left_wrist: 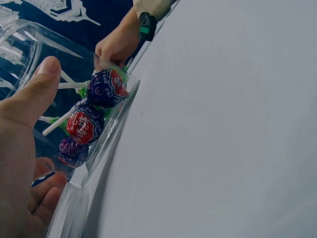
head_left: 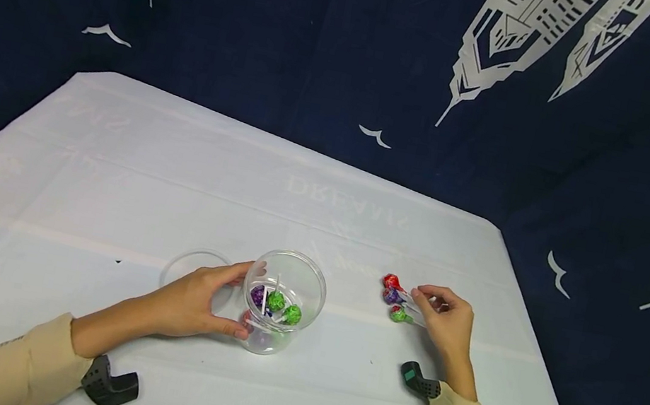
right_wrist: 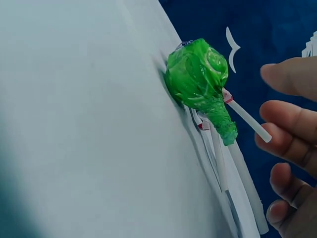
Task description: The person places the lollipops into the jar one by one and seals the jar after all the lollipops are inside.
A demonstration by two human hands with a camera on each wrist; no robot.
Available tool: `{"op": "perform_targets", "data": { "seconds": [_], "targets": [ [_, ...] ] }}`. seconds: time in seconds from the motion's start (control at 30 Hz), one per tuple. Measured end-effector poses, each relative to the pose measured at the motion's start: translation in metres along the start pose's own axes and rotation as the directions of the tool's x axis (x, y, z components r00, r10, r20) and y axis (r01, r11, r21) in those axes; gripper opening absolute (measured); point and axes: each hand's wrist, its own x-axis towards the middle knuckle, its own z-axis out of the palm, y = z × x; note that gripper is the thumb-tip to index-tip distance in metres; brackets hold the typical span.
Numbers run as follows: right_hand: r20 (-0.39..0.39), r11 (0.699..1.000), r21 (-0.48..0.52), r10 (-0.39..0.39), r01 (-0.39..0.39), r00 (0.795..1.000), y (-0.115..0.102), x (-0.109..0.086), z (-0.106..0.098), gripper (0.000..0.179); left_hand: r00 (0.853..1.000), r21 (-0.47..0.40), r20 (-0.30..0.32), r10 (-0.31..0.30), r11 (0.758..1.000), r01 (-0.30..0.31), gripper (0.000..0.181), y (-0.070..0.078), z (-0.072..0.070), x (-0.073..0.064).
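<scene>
A clear plastic tub point(head_left: 316, 287) stands on the white table, and my left hand point(head_left: 189, 298) grips its side, thumb in front and fingers behind. Inside lie several wrapped lollipops with white sticks, among them a green lollipop point(head_left: 293, 314) and a blue-and-red lollipop point(left_wrist: 85, 125). To the right, my right hand point(head_left: 449, 320) hovers by the sticks of three lollipops on the table: a red one point(head_left: 391, 282), a purple one point(head_left: 391, 296) and a green one point(right_wrist: 195, 74). Its thumb and fingers are apart, and a stick end lies close to the fingertips without being pinched.
A clear round lid point(head_left: 196, 254) lies on the table behind my left hand, partly hidden by it. White cloth covers the table point(head_left: 173, 184). A dark blue curtain point(head_left: 300, 41) with white building prints hangs beyond the far and right edges.
</scene>
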Motion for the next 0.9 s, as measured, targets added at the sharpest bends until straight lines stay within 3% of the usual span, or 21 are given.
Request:
{"op": "perform_targets", "data": {
  "seconds": [0.2, 0.53, 0.9],
  "targets": [
    [0.051, 0.997, -0.065, 0.041, -0.037, 0.998, 0.0010, 0.0003, -0.0005, 0.009, 1.000, -0.004, -0.006, 0.009, 1.000, -0.010, 0.094, 0.0004, 0.0006, 0.0003],
    [0.099, 0.990, -0.142, 0.027, -0.012, 0.995, 0.0057, 0.0006, 0.0013, 0.008, 1.000, -0.001, -0.002, -0.008, 1.000, 0.008, 0.095, 0.0011, 0.0000, 0.0000],
    [0.142, 0.988, -0.157, 0.027, -0.004, 0.990, 0.0043, -0.0005, 0.0015, 0.009, 1.000, -0.017, 0.005, -0.013, 1.000, 0.013, 0.095, 0.0000, 0.0003, -0.0003]
  ]
}}
